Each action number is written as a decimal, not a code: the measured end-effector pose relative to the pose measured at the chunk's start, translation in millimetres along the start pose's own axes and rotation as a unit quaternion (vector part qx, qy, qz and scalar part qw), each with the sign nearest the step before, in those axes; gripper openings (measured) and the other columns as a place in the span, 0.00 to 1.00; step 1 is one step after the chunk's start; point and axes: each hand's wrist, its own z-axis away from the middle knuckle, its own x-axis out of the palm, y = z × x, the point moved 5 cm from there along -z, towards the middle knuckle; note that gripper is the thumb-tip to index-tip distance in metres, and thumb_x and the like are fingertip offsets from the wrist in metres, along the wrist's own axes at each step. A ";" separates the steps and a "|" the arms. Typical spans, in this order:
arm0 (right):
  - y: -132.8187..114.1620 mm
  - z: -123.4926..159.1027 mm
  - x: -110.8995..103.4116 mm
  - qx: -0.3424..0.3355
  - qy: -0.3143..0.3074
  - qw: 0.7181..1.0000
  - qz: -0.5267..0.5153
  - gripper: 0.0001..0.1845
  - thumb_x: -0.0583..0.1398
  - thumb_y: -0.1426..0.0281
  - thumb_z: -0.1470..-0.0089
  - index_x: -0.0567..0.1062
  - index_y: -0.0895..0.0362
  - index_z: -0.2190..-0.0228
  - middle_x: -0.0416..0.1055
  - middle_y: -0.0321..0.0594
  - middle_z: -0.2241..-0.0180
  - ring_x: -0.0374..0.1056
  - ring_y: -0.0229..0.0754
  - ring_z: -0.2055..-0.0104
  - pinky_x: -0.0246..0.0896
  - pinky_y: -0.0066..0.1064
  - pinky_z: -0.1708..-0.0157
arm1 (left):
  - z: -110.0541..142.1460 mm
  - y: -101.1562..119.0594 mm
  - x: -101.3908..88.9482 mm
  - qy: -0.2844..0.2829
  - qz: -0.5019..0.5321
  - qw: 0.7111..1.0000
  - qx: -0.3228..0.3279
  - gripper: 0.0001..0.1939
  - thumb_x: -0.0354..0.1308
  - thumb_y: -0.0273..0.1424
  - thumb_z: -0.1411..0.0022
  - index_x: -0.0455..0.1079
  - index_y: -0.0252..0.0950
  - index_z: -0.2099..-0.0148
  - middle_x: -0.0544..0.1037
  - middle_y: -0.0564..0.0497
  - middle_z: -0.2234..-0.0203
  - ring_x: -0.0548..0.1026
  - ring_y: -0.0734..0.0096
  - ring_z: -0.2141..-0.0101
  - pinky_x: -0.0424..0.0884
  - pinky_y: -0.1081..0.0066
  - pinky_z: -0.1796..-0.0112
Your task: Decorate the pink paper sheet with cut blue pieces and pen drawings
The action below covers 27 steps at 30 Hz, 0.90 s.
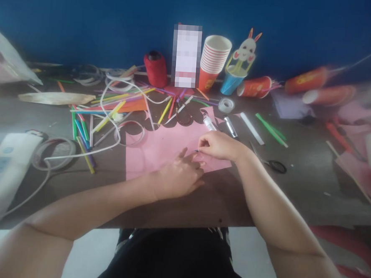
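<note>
A pink paper sheet (160,148) lies on the dark table (219,200) in front of me. My left hand (178,176) rests flat on the sheet's near right part, fingers spread and pressing it down. My right hand (218,145) is closed around a thin pen (209,123), whose white top sticks up behind the fingers and whose tip touches the paper just beyond my left fingertips. What the tip marks is hidden by the hands.
Black-handled scissors (273,163) lie right of my right wrist. Several coloured straws (88,137), a tape roll (226,104), a stack of paper cups (213,59), a red thread spool (155,68), a rabbit cup craft (240,71) and a power strip (4,163) surround the sheet.
</note>
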 end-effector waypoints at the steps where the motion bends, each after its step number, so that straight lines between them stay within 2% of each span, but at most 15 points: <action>1: 1.0 -0.5 0.4 0.001 -0.005 1.000 -0.005 0.07 0.56 0.70 0.53 0.73 0.57 0.77 0.69 0.34 0.80 0.60 0.33 0.77 0.47 0.26 0.77 | 0.1 -0.2 0.6 -0.002 -0.001 1.000 0.000 0.17 0.47 0.39 0.37 0.71 0.35 0.56 0.74 0.47 0.54 0.62 0.52 0.46 0.49 0.49 0.45; 6: 2.8 -2.9 0.7 0.013 -0.040 0.999 -0.022 0.07 0.56 0.71 0.54 0.75 0.58 0.77 0.70 0.34 0.80 0.60 0.33 0.78 0.49 0.26 0.77 | 0.6 0.0 2.9 0.007 -0.002 1.000 0.003 0.16 0.49 0.39 0.38 0.71 0.36 0.55 0.72 0.48 0.52 0.62 0.52 0.46 0.50 0.48 0.45; 11: 0.6 -8.0 -3.2 0.032 -0.088 0.996 -0.004 0.06 0.58 0.70 0.56 0.75 0.57 0.76 0.72 0.35 0.78 0.62 0.33 0.77 0.51 0.25 0.78 | 0.3 1.2 1.5 0.008 -0.002 1.000 0.003 0.15 0.50 0.39 0.39 0.71 0.35 0.57 0.76 0.47 0.58 0.61 0.51 0.46 0.49 0.45 0.45; 14: 0.2 -10.3 -4.4 0.041 -0.111 0.993 0.002 0.06 0.58 0.69 0.57 0.75 0.57 0.76 0.72 0.36 0.78 0.63 0.34 0.78 0.52 0.25 0.78 | 0.3 0.8 0.9 0.005 -0.005 1.000 -0.003 0.15 0.51 0.39 0.39 0.71 0.35 0.57 0.76 0.48 0.58 0.61 0.50 0.46 0.48 0.44 0.45; 23: 0.2 -11.6 -3.8 0.053 -0.109 0.993 0.002 0.07 0.57 0.72 0.59 0.76 0.58 0.76 0.73 0.37 0.76 0.64 0.35 0.75 0.53 0.26 0.77 | -0.2 0.9 1.8 0.002 -0.001 1.000 -0.001 0.15 0.50 0.39 0.38 0.71 0.35 0.57 0.72 0.49 0.52 0.62 0.50 0.46 0.48 0.44 0.45; 27: -0.4 -12.6 -4.1 0.049 -0.109 0.993 0.006 0.06 0.57 0.72 0.59 0.75 0.58 0.76 0.73 0.37 0.76 0.64 0.35 0.75 0.52 0.26 0.77 | -0.5 0.2 2.2 0.001 0.005 1.000 -0.003 0.15 0.49 0.39 0.38 0.71 0.36 0.57 0.73 0.49 0.53 0.61 0.51 0.45 0.46 0.45 0.44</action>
